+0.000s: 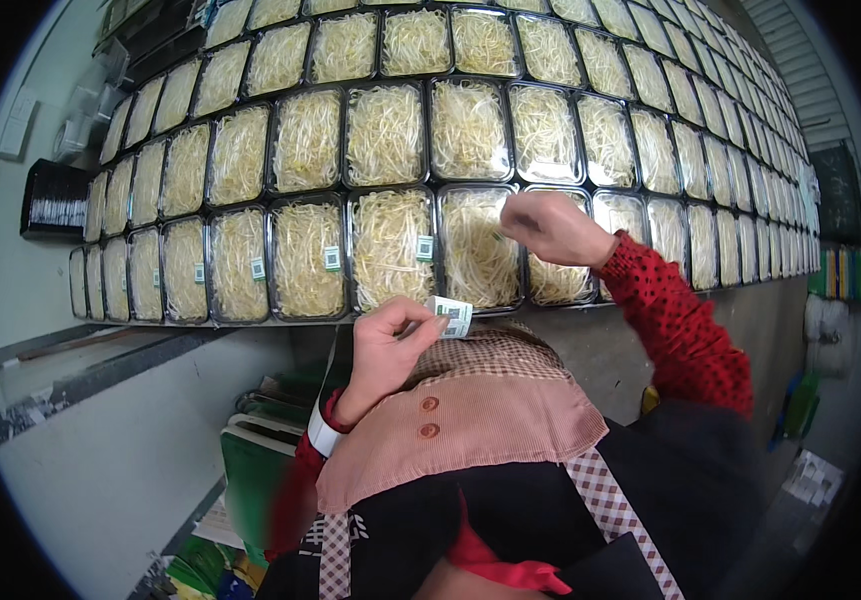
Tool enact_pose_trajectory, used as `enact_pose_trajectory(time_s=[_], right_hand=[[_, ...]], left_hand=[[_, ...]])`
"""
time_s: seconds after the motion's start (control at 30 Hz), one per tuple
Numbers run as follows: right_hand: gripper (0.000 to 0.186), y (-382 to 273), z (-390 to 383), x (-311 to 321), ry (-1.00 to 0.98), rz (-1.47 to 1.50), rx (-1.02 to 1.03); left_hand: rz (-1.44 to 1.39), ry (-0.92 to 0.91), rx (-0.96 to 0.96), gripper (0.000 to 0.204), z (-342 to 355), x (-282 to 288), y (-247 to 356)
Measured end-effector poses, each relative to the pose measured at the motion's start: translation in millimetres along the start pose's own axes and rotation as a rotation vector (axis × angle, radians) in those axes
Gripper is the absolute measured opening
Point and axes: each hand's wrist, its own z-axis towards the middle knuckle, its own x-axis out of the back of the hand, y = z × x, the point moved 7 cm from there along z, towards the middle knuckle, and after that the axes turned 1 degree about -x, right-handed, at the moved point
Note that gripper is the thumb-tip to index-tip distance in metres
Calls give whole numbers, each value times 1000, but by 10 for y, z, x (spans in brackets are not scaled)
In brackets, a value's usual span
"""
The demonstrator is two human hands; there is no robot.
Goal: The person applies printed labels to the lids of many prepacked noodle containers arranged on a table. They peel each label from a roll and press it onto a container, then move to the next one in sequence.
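My left hand point(386, 345) is closed in a pinch on a strip of white and green stickers point(453, 316), held low in front of the apron at the table's near edge. Over the upper right part of a front-row tray of bean sprouts point(480, 250) hovers my right hand point(552, 228), its fingers curled together. A small greenish bit shows by its fingertips, too little to name. The neighbouring tray point(390, 245) to the left bears a small green and white sticker point(424, 248) at its right side. Several trays further left carry similar stickers.
Black trays of sprouts point(470, 130) under shiny clear film stand edge to edge in several rows. A stack of black trays point(55, 200) stands at the far left. Green crates point(260, 470) sit below my left arm. Colourful items point(840, 272) stand by the right wall.
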Motion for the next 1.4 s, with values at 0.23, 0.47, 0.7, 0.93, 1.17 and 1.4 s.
enact_pose_trajectory(time_s=[0.23, 0.47, 0.7, 0.93, 1.17, 1.4], right_hand=[[13, 294, 6, -443, -310, -278, 276], [18, 361, 48, -564, -315, -337, 282], [45, 534, 135, -179, -148, -511, -53], [19, -138, -687, -376, -111, 721, -341], [12, -150, -742, 27, 332, 651, 13], [16, 1042, -549, 628, 110, 178, -102]], left_hand=[[-144, 95, 6, 9, -63, -344, 55], [-105, 167, -2, 5, -213, -439, 74], [-85, 273, -199, 10, -230, -438, 217], [326, 255, -275, 8, -73, -565, 333], [105, 137, -232, 12, 67, -770, 142], [45, -7, -44, 9, 314, -1051, -54]])
